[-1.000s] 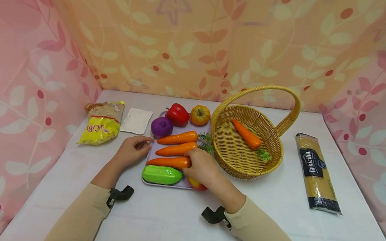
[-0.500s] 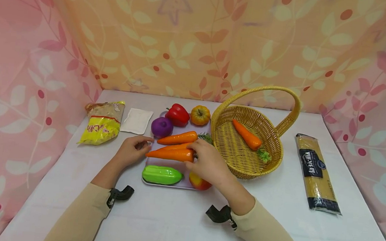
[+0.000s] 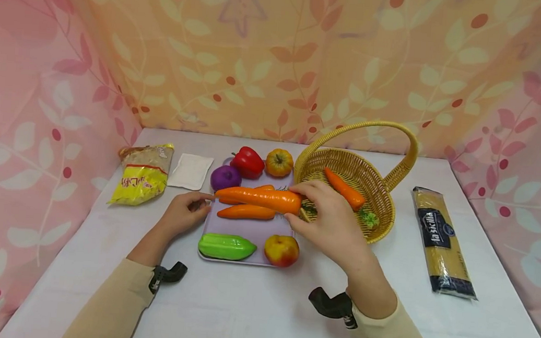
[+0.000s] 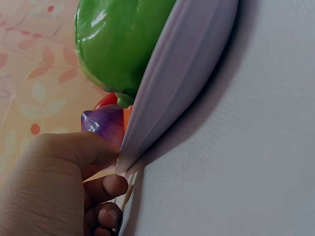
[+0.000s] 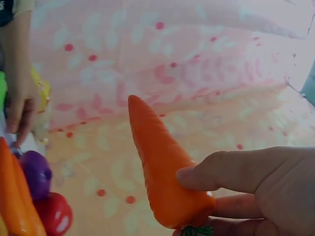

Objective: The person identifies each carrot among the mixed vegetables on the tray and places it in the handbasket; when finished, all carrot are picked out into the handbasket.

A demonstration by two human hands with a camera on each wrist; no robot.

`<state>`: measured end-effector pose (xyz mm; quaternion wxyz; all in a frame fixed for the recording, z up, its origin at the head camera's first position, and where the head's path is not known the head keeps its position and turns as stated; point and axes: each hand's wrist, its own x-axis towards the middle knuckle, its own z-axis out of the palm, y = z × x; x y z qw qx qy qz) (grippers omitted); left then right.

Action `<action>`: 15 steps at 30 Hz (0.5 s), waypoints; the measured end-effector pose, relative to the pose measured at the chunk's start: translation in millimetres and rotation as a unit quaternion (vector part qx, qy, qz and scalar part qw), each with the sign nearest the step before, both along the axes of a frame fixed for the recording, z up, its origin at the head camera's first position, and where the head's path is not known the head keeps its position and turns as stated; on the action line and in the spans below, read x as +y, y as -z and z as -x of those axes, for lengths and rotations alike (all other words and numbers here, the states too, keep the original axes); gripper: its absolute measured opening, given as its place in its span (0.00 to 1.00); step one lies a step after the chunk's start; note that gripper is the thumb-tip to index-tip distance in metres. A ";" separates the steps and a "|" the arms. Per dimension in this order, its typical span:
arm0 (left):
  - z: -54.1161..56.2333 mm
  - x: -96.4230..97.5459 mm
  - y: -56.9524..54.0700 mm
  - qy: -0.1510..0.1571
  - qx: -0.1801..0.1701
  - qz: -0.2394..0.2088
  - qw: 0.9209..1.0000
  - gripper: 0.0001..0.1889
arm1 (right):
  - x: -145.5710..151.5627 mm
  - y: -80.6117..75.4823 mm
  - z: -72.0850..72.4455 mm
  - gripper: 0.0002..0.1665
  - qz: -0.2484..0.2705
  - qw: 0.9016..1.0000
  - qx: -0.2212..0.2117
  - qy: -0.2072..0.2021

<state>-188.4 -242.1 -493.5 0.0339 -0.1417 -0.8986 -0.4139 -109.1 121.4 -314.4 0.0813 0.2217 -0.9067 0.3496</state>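
My right hand [image 3: 330, 220] grips a carrot [image 3: 259, 197] by its thick end, raised over the tray; the right wrist view shows the thumb across the carrot [image 5: 162, 167], tip pointing away. At the left rim of the lilac tray [image 3: 243, 229], my left hand [image 3: 184, 213] pinches the edge; in the left wrist view thumb and finger meet at the tray rim [image 4: 162, 93]. On the tray lie another carrot [image 3: 246, 212], a carrot partly hidden behind the held one, a green ridged vegetable [image 3: 226, 247], a red-yellow apple-like fruit [image 3: 282, 251], a purple onion [image 3: 226, 178], a red bell pepper [image 3: 248, 163] and a small pumpkin [image 3: 279, 163].
A wicker basket [image 3: 341, 231] with a tall handle stands right of the tray, one carrot [image 3: 344, 189] inside. Farther right lies a pasta packet [image 3: 441, 244]. To the left are a yellow bag [image 3: 143, 176] and a white square packet [image 3: 191, 172]. Patterned cloth walls surround the table.
My right hand has lifted the nearest carrot from beside the green vegetable and moved it up and right toward the basket. My left hand stays at the tray's edge.
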 end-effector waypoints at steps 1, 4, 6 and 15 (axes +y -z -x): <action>-0.1 0.0 0.4 0.000 0.000 0.000 1.000 0.13 | 3.9 -2.8 -1.5 0.26 0.005 1.000 0.006 0.002; 0.0 0.3 1.4 -0.002 0.001 -0.001 1.000 0.13 | 16.0 -10.2 -5.9 0.26 0.018 0.999 0.025 0.008; 0.0 0.6 1.2 -0.002 0.001 -0.001 1.000 0.13 | 24.3 -14.1 -8.4 0.26 0.024 0.999 0.040 0.013; -1.0 0.8 0.1 -0.004 0.000 -0.005 1.000 0.13 | 61.3 -29.1 -15.2 0.26 0.034 0.996 0.072 0.046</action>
